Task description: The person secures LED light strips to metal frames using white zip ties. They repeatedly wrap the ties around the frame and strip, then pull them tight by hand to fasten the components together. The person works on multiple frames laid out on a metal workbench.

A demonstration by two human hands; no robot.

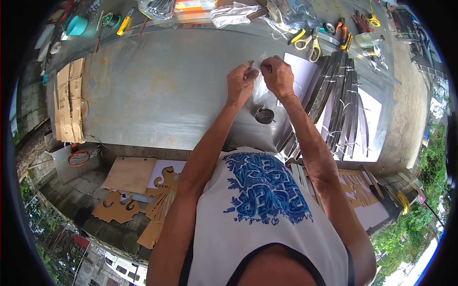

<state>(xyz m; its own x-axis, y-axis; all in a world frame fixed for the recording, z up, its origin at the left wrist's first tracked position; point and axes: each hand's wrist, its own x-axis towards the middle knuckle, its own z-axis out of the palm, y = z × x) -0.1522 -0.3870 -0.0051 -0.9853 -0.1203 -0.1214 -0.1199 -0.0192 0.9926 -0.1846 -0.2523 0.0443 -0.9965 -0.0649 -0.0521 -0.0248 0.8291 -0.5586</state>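
Over the metal tabletop [157, 90], my left hand [241, 85] and my right hand [279, 78] pinch the upper end of a clear plastic bag [260, 90]. The fingers of both hands are closed and close together, and the bag hangs down between them. Its contents, if any, cannot be made out. Just below the bag, toward my body, a small round black roll or container [263, 115] rests on the table. Beside my right forearm lie several long dark strips [329, 95] with thin white ties sticking out, partly over white sheets [365, 124].
Scissors with pale yellow handles [315, 50], orange-handled pliers [341, 32] and a tin can [371, 51] lie at the far right. A yellow cutter [125, 24], a green spool [110, 20] and a teal cup [77, 25] sit far left. Folded cardboard [70, 102] lies along the left edge.
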